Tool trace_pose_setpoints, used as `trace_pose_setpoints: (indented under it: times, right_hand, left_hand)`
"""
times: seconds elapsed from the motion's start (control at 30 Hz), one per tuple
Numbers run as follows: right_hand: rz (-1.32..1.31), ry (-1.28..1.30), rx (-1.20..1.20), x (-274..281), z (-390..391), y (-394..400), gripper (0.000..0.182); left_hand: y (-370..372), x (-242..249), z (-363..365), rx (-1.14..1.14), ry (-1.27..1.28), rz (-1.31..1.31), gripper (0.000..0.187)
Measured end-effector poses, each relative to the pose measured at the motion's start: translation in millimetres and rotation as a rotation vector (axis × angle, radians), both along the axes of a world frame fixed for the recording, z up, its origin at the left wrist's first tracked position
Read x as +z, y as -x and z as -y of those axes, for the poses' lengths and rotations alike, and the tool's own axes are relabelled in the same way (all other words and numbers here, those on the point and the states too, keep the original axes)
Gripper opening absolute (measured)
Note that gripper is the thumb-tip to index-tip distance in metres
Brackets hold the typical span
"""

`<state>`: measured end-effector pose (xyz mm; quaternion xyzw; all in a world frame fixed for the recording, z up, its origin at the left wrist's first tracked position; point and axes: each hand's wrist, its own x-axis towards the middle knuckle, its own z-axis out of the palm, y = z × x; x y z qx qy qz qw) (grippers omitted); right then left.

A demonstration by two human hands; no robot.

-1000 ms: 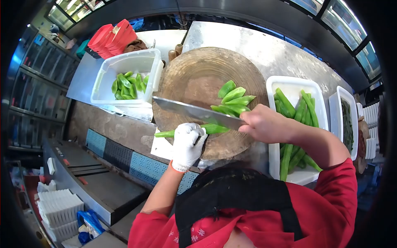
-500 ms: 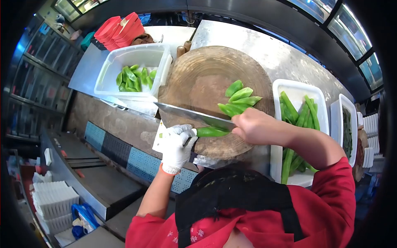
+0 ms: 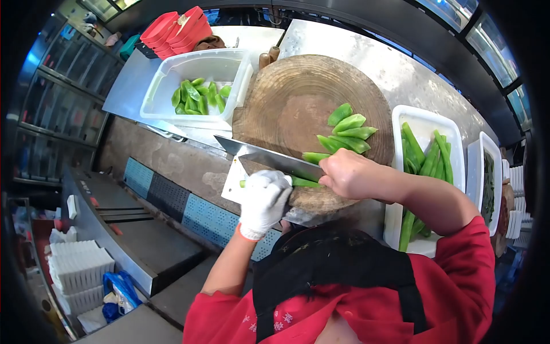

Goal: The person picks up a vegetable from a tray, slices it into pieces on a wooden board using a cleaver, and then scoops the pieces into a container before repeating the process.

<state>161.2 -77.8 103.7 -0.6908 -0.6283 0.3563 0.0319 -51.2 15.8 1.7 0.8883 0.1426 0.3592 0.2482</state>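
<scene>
Nearest: black apron (image 3: 338,258) over a red shirt. Left hand (image 3: 264,195), in a white glove, was curled closed over a green stalk (image 3: 305,182) at the near edge of the round chopping block (image 3: 263,112); stalk ends stuck out both sides of the glove. Right hand (image 3: 348,173) was wrapped tight round the cleaver (image 3: 266,158) by its handle end, blade pointing left, just beyond the glove. Couldn't tell if the edge touched the stalk. Past the blade, green pieces (image 3: 354,132) lay in a loose row on the block's right half. Right of the block: white tub (image 3: 396,129) with whole stalks (image 3: 428,156). Left, farther: clear tub (image 3: 153,94) with more green pieces. Beyond it, red baskets (image 3: 182,33), stacked.
</scene>
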Motion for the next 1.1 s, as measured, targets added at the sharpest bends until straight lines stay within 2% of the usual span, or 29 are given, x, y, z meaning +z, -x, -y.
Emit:
trace_pose_setpoints:
  times: [0.03, 0.1, 0.13, 0.27, 0.4, 0.5, 0.6, 0.67, 0.77, 1.1]
  right_hand:
    - [-0.004, -0.001, -0.005, 1, 1, -1, 0.023]
    - [-0.037, 0.001, -0.038, 6, 0, 0, 0.023]
    - [-0.037, -0.001, -0.034, 6, 0, -2, 0.023]
    - [-0.074, -0.017, -0.033, 17, -1, -17, 0.023]
    - [-0.023, -0.055, -0.064, 25, 5, -30, 0.023]
    - [0.011, -0.091, -0.079, 34, 13, -29, 0.022]
    - [-0.029, -0.091, -0.124, 33, 24, -22, 0.022]
    - [-0.037, -0.13, -0.068, 29, 27, -20, 0.023]
    - [-0.034, -0.157, -0.019, 27, 28, -17, 0.024]
    - [0.024, -0.049, 0.029, 13, 2, -5, 0.023]
  left_hand:
    - [3, 10, -4, 0.064, -0.024, -0.026, 0.035]
    - [22, 10, -16, 0.149, -0.184, -0.255, 0.038]
    - [28, 2, -26, 0.071, -0.124, -0.201, 0.036]
    - [19, 10, -20, 0.099, -0.048, -0.257, 0.034]
    - [-17, -1, -20, 0.072, -0.121, -0.092, 0.031]
    - [-21, 10, -11, 0.129, -0.176, -0.096, 0.029]
    - [-13, -1, -4, 0.141, -0.146, -0.068, 0.021]
    - [-13, -7, -5, 0.14, -0.071, 0.002, 0.014]
    - [-12, -9, -4, 0.137, 0.014, 0.032, 0.012]
    - [-9, -18, -2, 0.138, 0.012, 0.106, 0.016]
